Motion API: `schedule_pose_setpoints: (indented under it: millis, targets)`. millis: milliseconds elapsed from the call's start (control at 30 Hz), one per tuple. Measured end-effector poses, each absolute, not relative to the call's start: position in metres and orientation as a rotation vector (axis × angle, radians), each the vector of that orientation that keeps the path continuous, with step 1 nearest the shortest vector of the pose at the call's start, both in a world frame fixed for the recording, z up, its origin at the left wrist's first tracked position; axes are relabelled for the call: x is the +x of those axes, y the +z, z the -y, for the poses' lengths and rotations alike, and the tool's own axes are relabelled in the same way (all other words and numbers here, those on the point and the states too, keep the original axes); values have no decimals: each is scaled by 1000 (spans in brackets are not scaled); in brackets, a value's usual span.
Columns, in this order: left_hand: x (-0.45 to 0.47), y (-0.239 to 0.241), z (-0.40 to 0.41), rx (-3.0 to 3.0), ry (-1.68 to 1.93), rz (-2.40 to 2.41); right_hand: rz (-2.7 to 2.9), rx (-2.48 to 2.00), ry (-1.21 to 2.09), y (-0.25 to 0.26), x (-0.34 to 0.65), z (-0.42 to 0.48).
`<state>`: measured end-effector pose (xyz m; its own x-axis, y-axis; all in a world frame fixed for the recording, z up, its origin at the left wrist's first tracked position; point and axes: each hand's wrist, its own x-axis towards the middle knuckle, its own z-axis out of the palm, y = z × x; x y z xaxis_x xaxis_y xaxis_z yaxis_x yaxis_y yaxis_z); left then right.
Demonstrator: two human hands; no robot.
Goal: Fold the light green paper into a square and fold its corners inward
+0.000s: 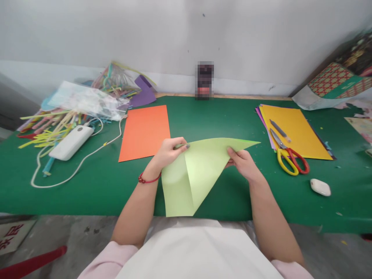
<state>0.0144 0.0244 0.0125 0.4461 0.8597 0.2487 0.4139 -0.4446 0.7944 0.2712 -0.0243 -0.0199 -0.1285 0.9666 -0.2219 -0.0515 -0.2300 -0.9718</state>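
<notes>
Held paper (207, 170), grn table (215, 120), prob. concrete flr (75, 236)

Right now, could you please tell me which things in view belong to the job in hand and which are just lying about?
Seem part of the job:
pale green sheet, in the left hand and right hand
orange sheet, paper stack, scissors, cutter: untouched, probably supplies

Seem just lying about:
white power bank
white cable
small white case

Bare tabletop (212, 119) offers passage just beyond the pale green sheet (207, 170); scissors (282, 146) and stacked paper (303, 130) obstruct its right, a power bank (71, 142) and looping cable (52, 186) its left.
</notes>
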Motion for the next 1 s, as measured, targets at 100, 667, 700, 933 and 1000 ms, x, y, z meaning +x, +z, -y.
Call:
schedule_pose_setpoints:
  millis: [100, 667, 700, 933, 1000]
  targets:
    - [14, 12, -25, 2035, 888, -1071, 1123, -1235, 1498, -20, 271, 25]
    - [14, 11, -26, 1989, 992, -1134, 1184, -1279, 1477, -25, 259, 24]
    - [14, 11, -26, 1986, 998, -1136, 1177, -1285, 1464, -25, 259, 23]
    - [14, 13, -25, 1932, 1014, -1180, 1193, -1170, 1614, -28, 256, 26]
    - [15, 14, -25, 1927, 1022, -1191, 1181, -1158, 1648, -29, 253, 27]
